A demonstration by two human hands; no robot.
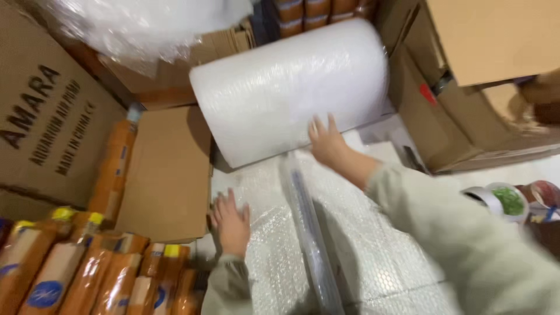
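1. The landmark is the big roll of bubble wrap (290, 90), white and lying on its side across the upper middle of the view, one end tipped up toward the right.
2. The right hand (328, 142) rests against the roll's lower front edge, fingers spread and flat on the wrap — open, clasping nothing. Its pale sleeve (461, 233) runs away from the roll toward the lower right corner.
3. A sheet of bubble wrap (373, 245) is unrolled from under the roll and spreads toward the viewer.
4. The left hand (231, 221) lies palm down on the near-left part of that sheet, below the roll's left end; fingers are loosely open and pressed flat, holding nothing.
5. A long, narrow clear-wrapped item (309, 233) lies on the sheet between the two hands, running from just under the roll down toward the bottom edge. What is inside is too blurred to tell.
6. Left of the roll lies a flat piece of brown cardboard (166, 175), and beyond it a large printed carton (46, 116).
7. Below and left of the roll, well apart from it, orange packaged goods (87, 274) with yellow tops stand in a row.
8. Right of the roll are open cardboard boxes (466, 87); below them, near the sleeve, sit rolls of tape (501, 201).
9. Above the roll's left end — more loose bubble wrap (140, 23) heaped on a box.
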